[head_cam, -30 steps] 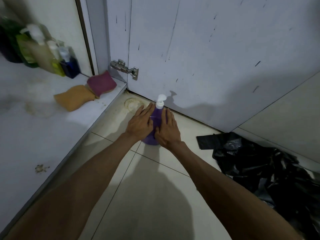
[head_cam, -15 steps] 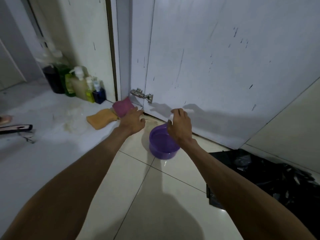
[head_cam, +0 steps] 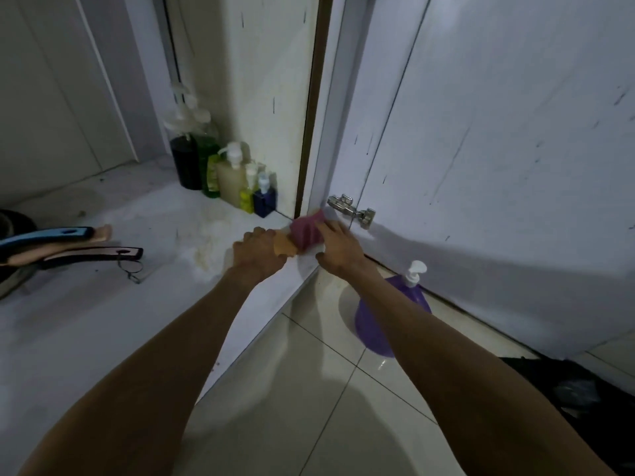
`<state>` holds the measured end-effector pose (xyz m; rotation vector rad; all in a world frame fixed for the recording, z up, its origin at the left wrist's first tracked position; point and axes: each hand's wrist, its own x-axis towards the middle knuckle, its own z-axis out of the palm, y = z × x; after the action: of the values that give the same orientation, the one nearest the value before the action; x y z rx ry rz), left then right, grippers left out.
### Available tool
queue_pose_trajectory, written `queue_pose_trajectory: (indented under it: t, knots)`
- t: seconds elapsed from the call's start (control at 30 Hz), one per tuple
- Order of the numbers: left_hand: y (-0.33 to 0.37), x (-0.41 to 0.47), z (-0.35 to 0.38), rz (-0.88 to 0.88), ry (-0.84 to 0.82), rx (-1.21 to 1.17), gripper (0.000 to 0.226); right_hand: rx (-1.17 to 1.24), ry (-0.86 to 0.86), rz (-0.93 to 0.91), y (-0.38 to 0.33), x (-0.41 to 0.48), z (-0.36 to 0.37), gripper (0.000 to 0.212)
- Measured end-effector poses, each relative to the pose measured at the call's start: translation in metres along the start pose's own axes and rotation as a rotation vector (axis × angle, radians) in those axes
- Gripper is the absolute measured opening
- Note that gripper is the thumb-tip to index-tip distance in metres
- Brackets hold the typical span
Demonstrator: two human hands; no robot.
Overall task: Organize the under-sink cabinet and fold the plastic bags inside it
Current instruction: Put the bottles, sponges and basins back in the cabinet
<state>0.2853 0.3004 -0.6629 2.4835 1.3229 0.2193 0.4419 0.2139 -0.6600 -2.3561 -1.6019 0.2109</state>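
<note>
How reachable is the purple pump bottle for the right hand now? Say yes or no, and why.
Probably yes. The purple pump bottle stands on the floor just beneath the right forearm, nothing between them. But the right hand holds the pink sponge, so it must let go first.

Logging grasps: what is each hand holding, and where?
Left hand grips the orange sponge by its left end; right hand holds the pink sponge at its right edge.

Home kitchen, as indicated by the open under-sink cabinet (head_cam: 86,338), pump bottles (head_cam: 233,180) at upper centre, pan handles (head_cam: 92,254) at left, and tiled floor (head_cam: 309,407).
</note>
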Motion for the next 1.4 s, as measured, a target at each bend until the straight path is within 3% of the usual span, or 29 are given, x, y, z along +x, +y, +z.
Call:
queue_pose_trajectory:
  t: [0.1, 0.27, 0.47, 0.7, 0.77, 0.87, 0.93, 1.0, 1.1, 1.2, 1.4]
  knots:
    - [-0.012, 0.007, 0.006, -0.042, -0.032, 0.108, 0.052, -0.026, -0.028, 0.010, -0.016, 0.028, 0.015, 0.061]
    - [-0.024, 0.020, 0.015, 0.034, 0.007, 0.260, 0.049, -0.172, -0.074, 0.077, -0.018, 0.056, 0.034, 0.053]
    - [-0.023, 0.026, 0.014, 0.050, -0.021, 0.263, 0.051, -0.216, -0.141, 0.056, -0.008, 0.064, 0.027, 0.050]
    - [-0.013, 0.014, 0.004, 0.043, -0.029, 0.282, 0.032, -0.261, -0.279, 0.090, -0.003, 0.043, 0.019, 0.053]
    - [-0.011, 0.003, 0.003, 0.057, -0.020, 0.337, 0.023, -0.284, -0.283, 0.044, -0.004, 0.023, 0.011, 0.045]
    - [-0.007, -0.014, 0.003, 0.069, -0.007, 0.390, 0.019, -0.193, -0.285, 0.026, 0.000, -0.010, 0.008, 0.030]
    - [-0.004, -0.022, 0.003, 0.056, 0.019, 0.379, 0.018, -0.074, -0.254, 0.039, 0.008, -0.031, 0.003, 0.042]
    - [0.001, -0.028, 0.002, 0.034, 0.060, 0.323, 0.023, 0.019, -0.141, 0.034, 0.022, -0.054, -0.006, 0.057]
    - [0.018, -0.030, -0.005, 0.038, 0.103, 0.174, 0.035, 0.049, -0.006, 0.016, 0.043, -0.090, -0.030, 0.056]
    - [0.041, -0.025, -0.013, 0.030, 0.097, -0.027, 0.026, -0.009, -0.003, 0.095, 0.062, -0.118, -0.045, 0.058]
    - [0.098, -0.026, -0.016, 0.042, -0.146, -0.447, 0.018, -0.040, 0.028, 0.243, 0.092, -0.166, -0.039, 0.078]
